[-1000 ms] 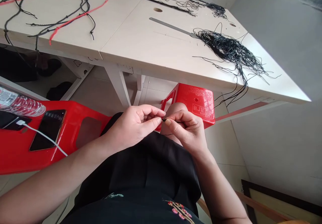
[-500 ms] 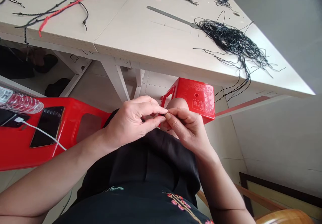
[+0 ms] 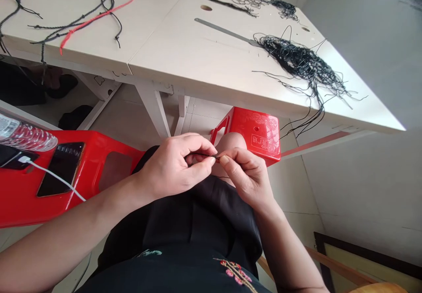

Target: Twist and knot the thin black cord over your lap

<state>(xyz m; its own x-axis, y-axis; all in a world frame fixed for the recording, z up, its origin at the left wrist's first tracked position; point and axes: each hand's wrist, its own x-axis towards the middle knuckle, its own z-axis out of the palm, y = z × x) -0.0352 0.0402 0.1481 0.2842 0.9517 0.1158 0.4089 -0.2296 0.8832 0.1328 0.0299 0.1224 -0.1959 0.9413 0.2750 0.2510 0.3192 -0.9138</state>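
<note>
A thin black cord (image 3: 211, 155) runs between my two hands above my lap. My left hand (image 3: 180, 163) is closed on it, thumb and forefinger pinching near its end. Close beside, my right hand (image 3: 245, 170) pinches the cord between thumb and bent forefinger. A small gap separates the fingertips. Below them a loose strand of black cord (image 3: 221, 177) hangs over the knee. Most of the cord is hidden inside my left fingers, so I cannot see how it is knotted.
On the pale table (image 3: 184, 60) lie a tangled black cord bundle (image 3: 301, 62), a flat metal strip (image 3: 224, 31) and a red cord (image 3: 87, 20) among black braided cords. A red stool (image 3: 257, 135) stands underneath. At left, another red stool (image 3: 99, 196) bears a phone (image 3: 62, 168) and a plastic bottle (image 3: 29, 135).
My fingertips have drawn slightly apart, and a short stretch of black cord now shows between them. The view has shifted a little, so the table appears lower.
</note>
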